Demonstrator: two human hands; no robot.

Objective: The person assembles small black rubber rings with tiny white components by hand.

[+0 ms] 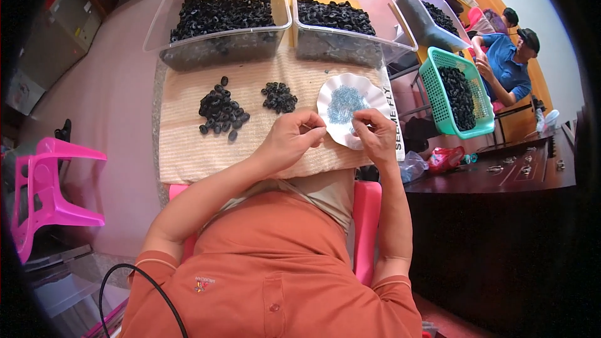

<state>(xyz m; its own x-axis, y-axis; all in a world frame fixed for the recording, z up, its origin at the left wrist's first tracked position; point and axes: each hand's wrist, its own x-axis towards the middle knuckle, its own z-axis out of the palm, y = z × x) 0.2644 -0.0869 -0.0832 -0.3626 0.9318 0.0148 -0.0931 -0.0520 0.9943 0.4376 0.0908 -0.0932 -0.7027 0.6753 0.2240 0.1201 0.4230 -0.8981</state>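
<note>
My left hand (292, 139) is closed in a pinch just left of the white wavy-rimmed plate (324, 97). My right hand (377, 136) pinches thumb and fingers together over the plate's near right rim. Whatever either hand holds is too small to make out. A heap of tiny pale blue, clear pieces (346, 104) lies in the plate. Left of it, on the striped cream towel (188, 150), are a smaller pile of black ring-like parts (279, 97) and a larger, looser pile of black rounded parts (221, 111).
Two clear bins (219, 56) (338, 53) full of black parts line the far edge. At right stand another clear bin (432, 32) and a green basket (455, 59) of black parts. A person in blue (506, 66) sits beyond. A pink stool (56, 181) stands left.
</note>
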